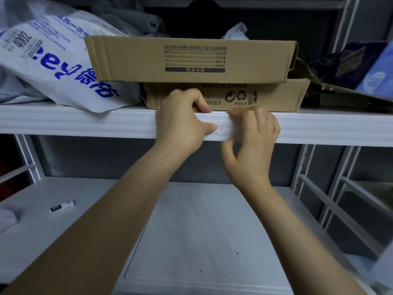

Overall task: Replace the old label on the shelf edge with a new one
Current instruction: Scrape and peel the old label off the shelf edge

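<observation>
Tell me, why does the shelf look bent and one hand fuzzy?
Head view: the wide-angle lens bows the shelf edge; the right hand is smeared by blur, the left hand sharper; behind the cardboard boxes it is dark.

Left hand (180,118) grips, right hand (255,135) touches the shelf edge (85,123).

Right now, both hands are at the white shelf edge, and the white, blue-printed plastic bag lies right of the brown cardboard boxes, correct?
No: the head view shows the white, blue-printed plastic bag left of the brown cardboard boxes. The left hand and right hand are at the shelf edge.
</observation>
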